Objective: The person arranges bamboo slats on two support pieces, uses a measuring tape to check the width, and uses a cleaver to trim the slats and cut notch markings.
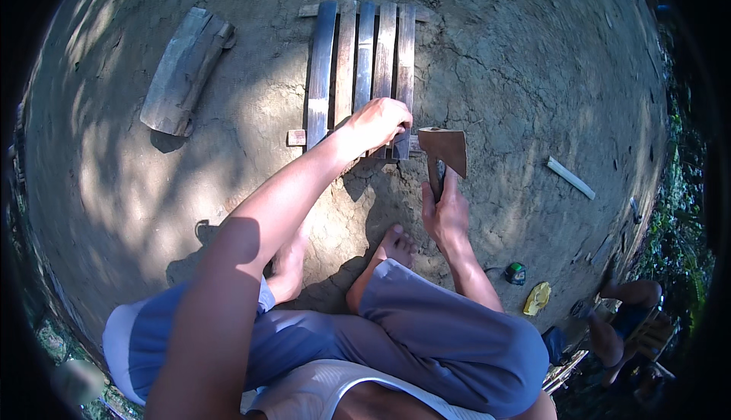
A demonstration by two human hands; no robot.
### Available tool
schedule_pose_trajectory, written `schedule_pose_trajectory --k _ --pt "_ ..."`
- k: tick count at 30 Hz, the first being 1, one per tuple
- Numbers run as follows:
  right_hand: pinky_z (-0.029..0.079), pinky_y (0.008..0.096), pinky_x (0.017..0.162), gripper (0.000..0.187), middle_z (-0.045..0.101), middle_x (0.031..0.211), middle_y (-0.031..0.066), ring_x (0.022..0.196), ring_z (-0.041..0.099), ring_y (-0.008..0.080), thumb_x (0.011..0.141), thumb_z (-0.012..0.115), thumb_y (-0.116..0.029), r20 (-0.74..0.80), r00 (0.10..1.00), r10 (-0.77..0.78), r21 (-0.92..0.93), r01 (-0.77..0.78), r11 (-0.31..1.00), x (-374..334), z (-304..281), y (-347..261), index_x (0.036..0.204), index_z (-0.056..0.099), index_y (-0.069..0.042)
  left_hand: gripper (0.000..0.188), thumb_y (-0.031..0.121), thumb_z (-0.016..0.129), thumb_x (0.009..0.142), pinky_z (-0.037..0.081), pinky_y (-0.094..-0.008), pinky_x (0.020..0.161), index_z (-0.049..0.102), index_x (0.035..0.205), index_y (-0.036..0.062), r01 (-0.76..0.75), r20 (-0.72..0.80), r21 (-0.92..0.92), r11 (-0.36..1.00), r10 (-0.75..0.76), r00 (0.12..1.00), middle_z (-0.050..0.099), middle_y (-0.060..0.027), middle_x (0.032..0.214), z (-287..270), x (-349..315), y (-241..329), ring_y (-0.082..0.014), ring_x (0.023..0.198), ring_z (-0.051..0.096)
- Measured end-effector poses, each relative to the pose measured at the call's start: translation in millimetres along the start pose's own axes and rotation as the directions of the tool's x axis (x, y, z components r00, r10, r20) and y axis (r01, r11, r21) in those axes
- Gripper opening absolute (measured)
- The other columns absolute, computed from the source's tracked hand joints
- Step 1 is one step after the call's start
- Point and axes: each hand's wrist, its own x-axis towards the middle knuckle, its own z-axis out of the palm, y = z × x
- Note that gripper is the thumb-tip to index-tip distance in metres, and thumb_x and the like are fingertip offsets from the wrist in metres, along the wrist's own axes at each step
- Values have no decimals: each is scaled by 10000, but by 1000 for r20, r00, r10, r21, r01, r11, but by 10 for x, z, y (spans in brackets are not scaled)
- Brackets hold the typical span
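Observation:
A small frame of several split-bamboo slats (pixel 325 62) lies on the ground in front of me, with a crosspiece (pixel 296 138) under each end. My left hand (pixel 378 121) is closed over the near end of the right-hand slats, fingers pinched together; whatever sits between them is too small or hidden to make out. In my right hand (pixel 448 216) is the handle of a hatchet. Its broad brown head (pixel 445 150) is raised just right of the frame's near corner, apart from my left hand.
A thick split log (pixel 186 73) lies at the far left on cracked dry soil. To the right are a pale stick (pixel 571 178), a green and black round object (pixel 515 273) and a crumpled yellow wrapper (pixel 537 298). Another person (pixel 628 317) is at the lower right edge. My bare feet (pixel 396 246) flank the near ground.

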Motion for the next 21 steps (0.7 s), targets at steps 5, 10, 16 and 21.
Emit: schedule_pose_trajectory --k 5,10,16,21 --pt "520 581 660 424 689 945 283 814 676 510 983 637 -177 -50 995 -91 -65 88 994 -41 80 122 1336 458 -24 254 39 857 679 572 -447 768 669 846 6 80 220 284 955 -146 964 698 -152 867 -156 473 47 -349 908 721" --pt "532 549 625 443 690 915 263 774 689 485 979 654 -175 -14 994 -109 -76 108 991 -20 50 42 1352 470 -25 415 168 933 620 593 -442 834 700 939 41 115 268 383 916 -230 935 738 -122 928 -301 781 -85 -342 942 731" --pt "552 538 615 515 706 928 246 752 707 458 983 660 -181 -152 933 -325 -58 320 946 -42 -16 -87 1434 443 -57 542 273 985 601 614 -417 872 731 984 -14 334 255 437 835 -471 845 757 -188 1022 -369 853 -43 -351 1017 740" --pt "564 539 636 619 707 1007 253 760 704 471 977 650 -152 99 987 -125 -254 146 956 142 178 138 1523 361 -110 583 307 991 585 621 -414 878 744 990 -31 362 254 420 832 -491 834 760 -198 1031 -365 877 -34 -348 1027 743"
